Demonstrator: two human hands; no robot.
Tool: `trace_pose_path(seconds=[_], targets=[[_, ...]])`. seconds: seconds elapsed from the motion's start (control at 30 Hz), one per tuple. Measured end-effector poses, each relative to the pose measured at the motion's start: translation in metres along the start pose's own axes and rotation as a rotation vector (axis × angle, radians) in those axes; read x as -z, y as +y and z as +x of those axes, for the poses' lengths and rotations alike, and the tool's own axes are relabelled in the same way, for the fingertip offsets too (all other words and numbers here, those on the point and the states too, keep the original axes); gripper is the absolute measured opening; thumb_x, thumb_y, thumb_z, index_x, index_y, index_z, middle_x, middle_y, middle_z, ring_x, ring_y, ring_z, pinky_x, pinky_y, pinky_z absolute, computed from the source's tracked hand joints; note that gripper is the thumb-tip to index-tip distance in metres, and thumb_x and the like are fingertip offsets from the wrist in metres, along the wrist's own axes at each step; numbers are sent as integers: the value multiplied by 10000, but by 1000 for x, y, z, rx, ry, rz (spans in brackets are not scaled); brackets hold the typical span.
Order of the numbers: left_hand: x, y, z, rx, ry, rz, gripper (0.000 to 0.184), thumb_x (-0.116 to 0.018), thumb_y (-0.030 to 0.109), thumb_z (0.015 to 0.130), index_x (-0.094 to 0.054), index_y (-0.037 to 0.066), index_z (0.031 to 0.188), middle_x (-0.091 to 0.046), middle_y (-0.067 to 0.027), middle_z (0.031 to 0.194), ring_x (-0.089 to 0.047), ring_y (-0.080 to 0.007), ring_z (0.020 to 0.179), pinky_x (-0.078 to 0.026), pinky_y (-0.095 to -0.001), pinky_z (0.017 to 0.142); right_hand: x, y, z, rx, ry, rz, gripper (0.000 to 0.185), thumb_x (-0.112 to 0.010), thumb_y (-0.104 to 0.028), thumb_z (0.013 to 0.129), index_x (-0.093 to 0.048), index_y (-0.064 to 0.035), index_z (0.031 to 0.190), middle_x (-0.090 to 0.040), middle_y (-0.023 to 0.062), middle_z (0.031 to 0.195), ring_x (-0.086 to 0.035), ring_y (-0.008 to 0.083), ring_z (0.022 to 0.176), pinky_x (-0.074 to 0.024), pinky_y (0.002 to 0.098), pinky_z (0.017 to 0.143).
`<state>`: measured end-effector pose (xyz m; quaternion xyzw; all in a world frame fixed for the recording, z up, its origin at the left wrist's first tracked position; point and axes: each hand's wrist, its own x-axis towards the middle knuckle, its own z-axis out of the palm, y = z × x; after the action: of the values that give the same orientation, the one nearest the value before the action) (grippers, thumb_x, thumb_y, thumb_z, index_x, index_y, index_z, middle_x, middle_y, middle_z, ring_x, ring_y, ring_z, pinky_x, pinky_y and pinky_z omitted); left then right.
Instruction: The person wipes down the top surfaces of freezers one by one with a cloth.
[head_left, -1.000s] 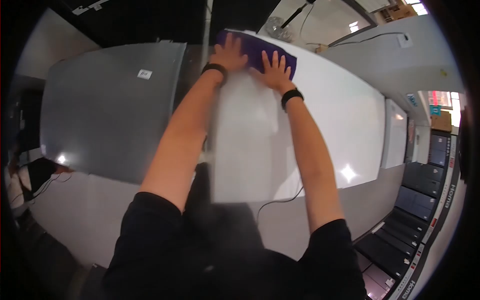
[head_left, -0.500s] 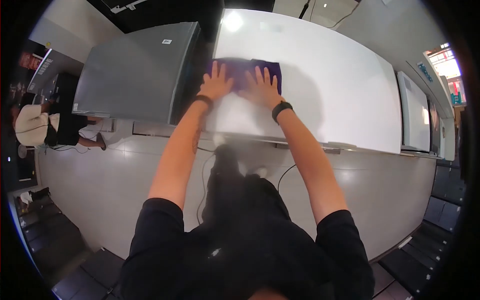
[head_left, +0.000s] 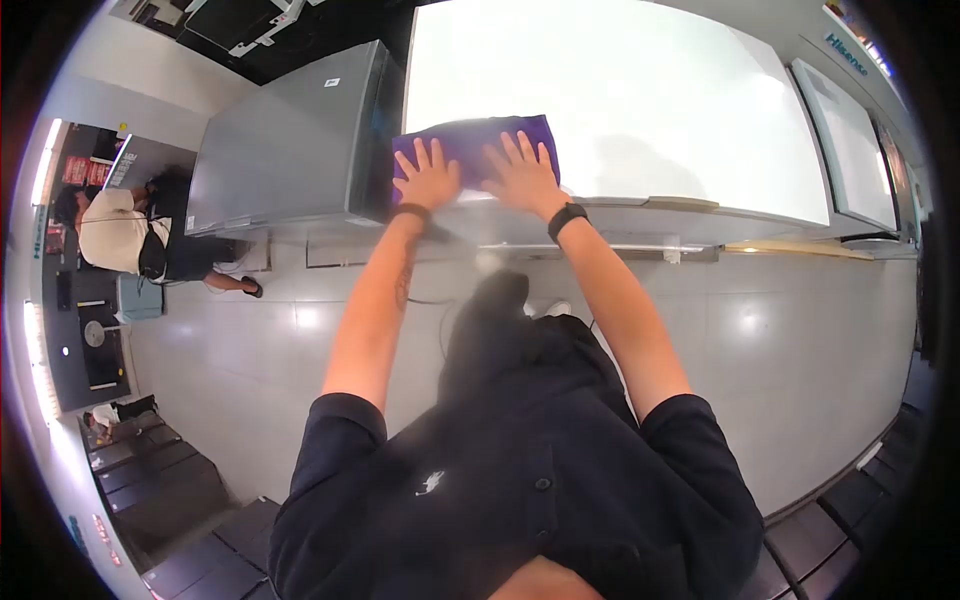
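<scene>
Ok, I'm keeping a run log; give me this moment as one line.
left hand: spread on purple cloth | right hand: spread on cloth | cloth: on white appliance, near edge | alongside: grey appliance

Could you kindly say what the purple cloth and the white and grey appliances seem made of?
The purple cloth looks like matt fabric, judging by its uneven edge. The white appliance could be painted metal or glass, smooth, though brightness hides its sheen. The grey appliance may be satin coated metal, its face evenly toned.
</scene>
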<state>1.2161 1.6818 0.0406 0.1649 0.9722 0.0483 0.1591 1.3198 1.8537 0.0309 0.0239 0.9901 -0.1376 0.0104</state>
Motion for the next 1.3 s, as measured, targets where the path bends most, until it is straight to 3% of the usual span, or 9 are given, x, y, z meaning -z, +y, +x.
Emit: trace_pose_path(seconds=[0.07, 0.27, 0.47, 0.67, 0.97, 1.07, 1.3], targets=[[-5, 4, -4, 17, 22, -7, 731, -313, 518, 946, -138, 153, 1554, 0, -140, 1623, 74, -559, 1418, -110, -725, 1081, -12, 3, -8, 28, 120, 66, 725, -480, -575, 901, -359, -164, 1487, -264, 157, 1559, -177, 381, 1451, -138, 599, 1145], [5, 21, 5, 7, -19, -28, 735, -328, 504, 941, -137, 146, 1554, 14, -165, 1619, 100, -541, 1424, -76, -727, 1081, -5, 6, 0, -39, 120, 82, 717, -490, -548, 904, -364, -142, 1481, -259, 155, 1563, -182, 385, 1449, -136, 602, 1145], [28, 16, 54, -112, -172, 49, 813, -388, 560, 897, -88, 201, 1562, 69, -132, 1622, 141, -493, 1438, -43, -713, 1092, 1, 1, 13, -90, 0, 62, 813, -526, -556, 885, -272, -116, 1520, -163, 205, 1583, -82, 439, 1462, -106, 647, 1128], [54, 20, 108, -148, -287, 36, 870, -455, 602, 858, -87, 245, 1562, 90, -75, 1629, 168, -439, 1451, -19, -693, 1107, 14, -2, 44, -171, -275, 50, 900, -552, -584, 859, -201, -115, 1541, -89, 216, 1596, -26, 461, 1460, -104, 678, 1110], [78, 25, 196, -141, -219, -125, 867, -483, 571, 840, -120, 248, 1558, 89, -67, 1630, 186, -408, 1456, -16, -702, 1097, 71, 26, 164, -240, -571, 59, 1143, -616, -681, 747, -18, -148, 1563, 41, 207, 1607, 81, 454, 1462, -75, 653, 1126], [80, 33, 226, -118, -190, -154, 871, -482, 568, 839, -121, 239, 1560, 94, -69, 1630, 200, -410, 1452, -18, -714, 1087, 76, 36, 210, -301, -579, 7, 1179, -664, -665, 717, -31, -141, 1562, 60, 208, 1606, 77, 456, 1462, -96, 645, 1128], [89, 43, 273, -127, -133, -209, 896, -526, 579, 820, -158, 221, 1555, 40, -97, 1631, 161, -415, 1461, -15, -704, 1094, 93, 46, 262, -368, -552, 2, 1428, -874, -548, 527, 21, -121, 1554, 86, 246, 1591, 72, 481, 1453, -138, 656, 1116]])
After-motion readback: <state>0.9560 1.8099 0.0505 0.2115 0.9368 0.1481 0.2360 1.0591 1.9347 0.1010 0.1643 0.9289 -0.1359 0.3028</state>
